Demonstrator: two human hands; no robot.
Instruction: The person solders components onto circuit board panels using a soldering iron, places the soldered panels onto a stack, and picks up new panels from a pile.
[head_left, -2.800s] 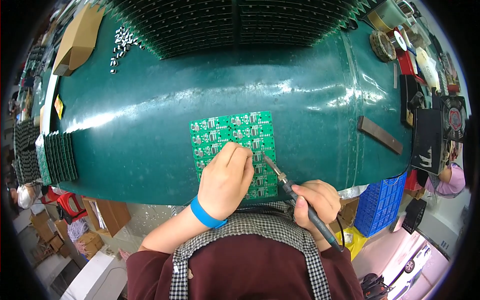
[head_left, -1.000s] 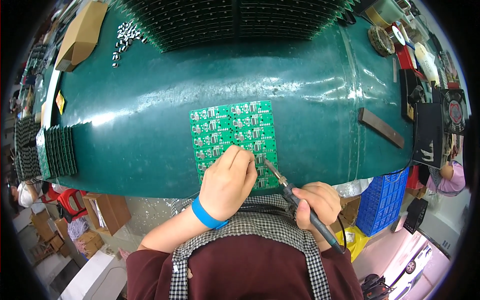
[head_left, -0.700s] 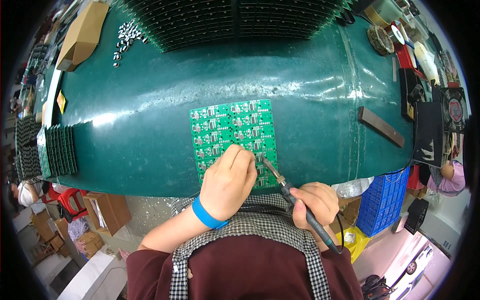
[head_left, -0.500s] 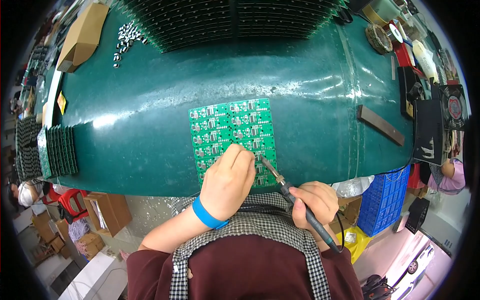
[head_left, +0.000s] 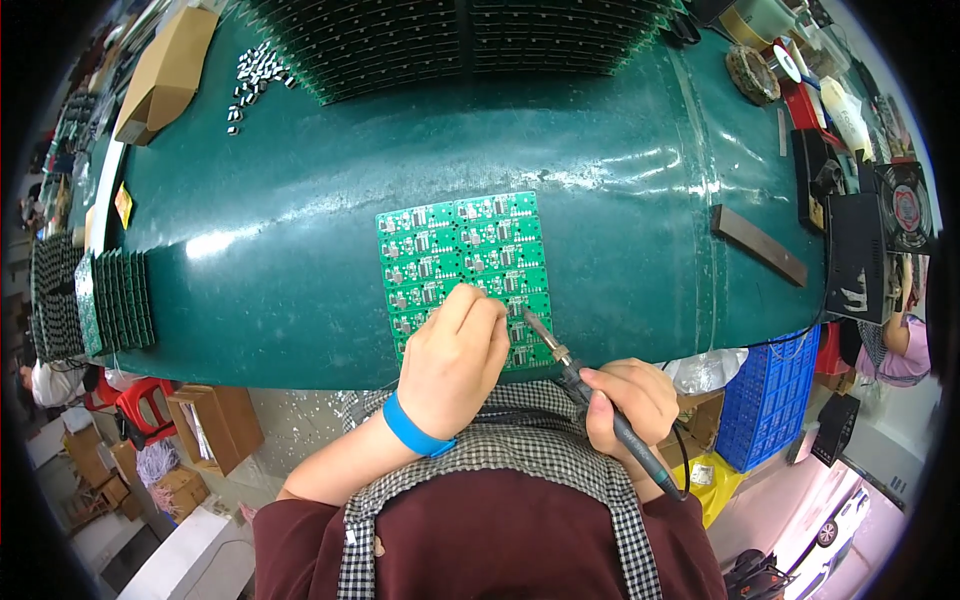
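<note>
Your left hand (head_left: pixel 455 362) pinches down on the board (head_left: pixel 462 262), your right hand (head_left: pixel 628 405) grips the iron (head_left: pixel 590 395) at its lower rows, nearly finished.

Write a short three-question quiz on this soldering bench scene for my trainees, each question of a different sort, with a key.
1. True or false: the right hand holds the soldering iron like a pen, tip toward the green circuit board panel.
2. Where does the left hand rest?
A. on the cardboard box
B. on the near part of the panel
C. on the blue crate
3. Fill in: the left wrist wears a ____ wristband.

Key
1. True.
2. B; its fingers press on the panel beside the iron's tip.
3. Blue.
</note>
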